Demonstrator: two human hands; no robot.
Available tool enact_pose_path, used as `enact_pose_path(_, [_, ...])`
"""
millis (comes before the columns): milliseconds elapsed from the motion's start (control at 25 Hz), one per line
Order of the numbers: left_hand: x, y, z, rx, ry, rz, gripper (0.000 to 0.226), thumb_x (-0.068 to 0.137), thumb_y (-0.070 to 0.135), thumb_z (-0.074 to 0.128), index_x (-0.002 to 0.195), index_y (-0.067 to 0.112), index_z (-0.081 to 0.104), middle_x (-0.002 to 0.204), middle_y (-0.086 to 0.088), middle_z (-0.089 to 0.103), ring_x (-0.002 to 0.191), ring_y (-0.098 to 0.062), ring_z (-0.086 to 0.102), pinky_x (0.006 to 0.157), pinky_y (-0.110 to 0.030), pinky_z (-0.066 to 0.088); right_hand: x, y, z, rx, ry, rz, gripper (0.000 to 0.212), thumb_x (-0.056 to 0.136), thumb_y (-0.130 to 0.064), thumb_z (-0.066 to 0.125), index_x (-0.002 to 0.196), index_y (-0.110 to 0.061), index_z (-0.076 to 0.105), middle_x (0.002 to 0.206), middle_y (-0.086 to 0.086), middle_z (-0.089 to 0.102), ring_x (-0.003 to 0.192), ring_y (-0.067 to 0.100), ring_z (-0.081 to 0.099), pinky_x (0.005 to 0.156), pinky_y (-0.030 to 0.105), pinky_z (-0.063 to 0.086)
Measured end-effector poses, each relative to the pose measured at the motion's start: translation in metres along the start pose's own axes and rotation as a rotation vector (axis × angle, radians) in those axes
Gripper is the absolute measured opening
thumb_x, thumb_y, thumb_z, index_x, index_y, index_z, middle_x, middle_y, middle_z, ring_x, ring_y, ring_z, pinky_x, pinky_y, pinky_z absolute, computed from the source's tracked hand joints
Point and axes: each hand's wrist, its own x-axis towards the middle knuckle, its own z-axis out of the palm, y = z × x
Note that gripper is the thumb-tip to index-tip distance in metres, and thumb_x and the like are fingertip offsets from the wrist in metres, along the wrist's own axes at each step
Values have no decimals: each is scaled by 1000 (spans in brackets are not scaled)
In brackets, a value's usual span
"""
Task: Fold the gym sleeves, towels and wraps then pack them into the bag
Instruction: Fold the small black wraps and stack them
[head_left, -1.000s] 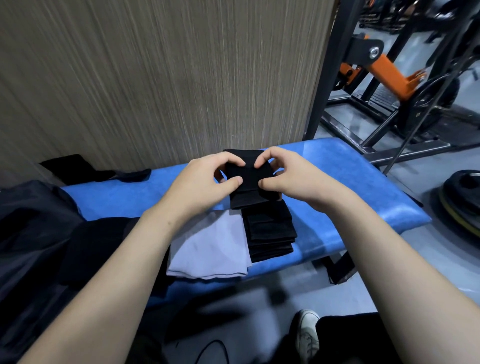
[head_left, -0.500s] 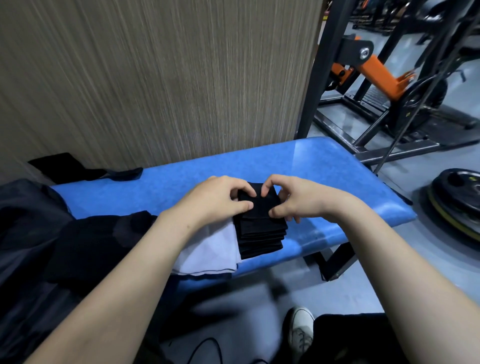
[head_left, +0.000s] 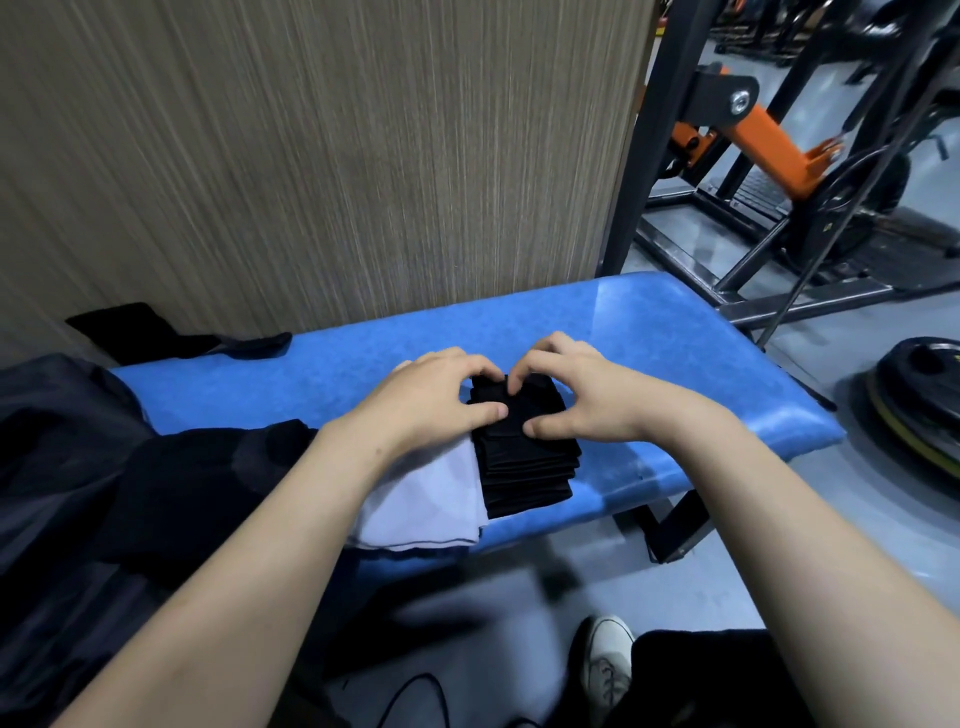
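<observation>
Blue bench (head_left: 649, 332): black folded stack (head_left: 524, 457), long axis toward the viewer, top piece pinched by left hand (head_left: 431, 400) and right hand (head_left: 582, 395).

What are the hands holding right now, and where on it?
Both hands, left hand and right hand, pinch the top black folded cloth on the stack, at its left and right edges.

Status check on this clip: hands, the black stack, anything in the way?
Left hand and right hand both grip the top black piece on the folded black stack. Stack sits on blue bench, beside white towel. Nothing blocking.
</observation>
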Motion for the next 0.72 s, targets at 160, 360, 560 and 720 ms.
enact_pose_path(160, [-3, 0, 1, -39, -42, -25, 38, 88, 54, 63, 124, 41, 59, 115, 13, 56, 120, -11, 51, 106, -38, 36, 6, 3, 1, -33, -57, -3, 36, 84, -26, 76, 116, -30, 60, 117, -3, 47, 120, 20, 41, 99, 27, 33])
enact_pose_path(360, [-12, -7, -18, -49, 43, -46, 37, 90, 56, 58, 124, 42, 58, 121, 14, 58, 118, -9, 51, 104, -35, 37, 25, -18, -11, -103, 17, -58, 23, 86, -36, 70, 107, -37, 60, 112, -6, 51, 117, 17, 44, 107, 42, 35])
enact_pose_path(560, [-37, -49, -69, 125, 57, -119, 34, 92, 50, 58, 124, 37, 59, 120, 12, 60, 114, -12, 53, 96, -32, 40, 58, -55, -9, -167, 38, -119, 25, 86, -39, 67, 110, -39, 57, 113, -10, 52, 113, 15, 49, 104, 43, 38])
enact_pose_path(720, [-57, -121, -140, 317, 103, -267, 34, 92, 41, 61, 124, 32, 59, 122, 7, 57, 119, -17, 52, 89, -31, 42, 109, -111, 4, -331, -78, -181, 35, 87, -44, 63, 120, -39, 53, 120, -10, 51, 116, 15, 51, 99, 37, 40])
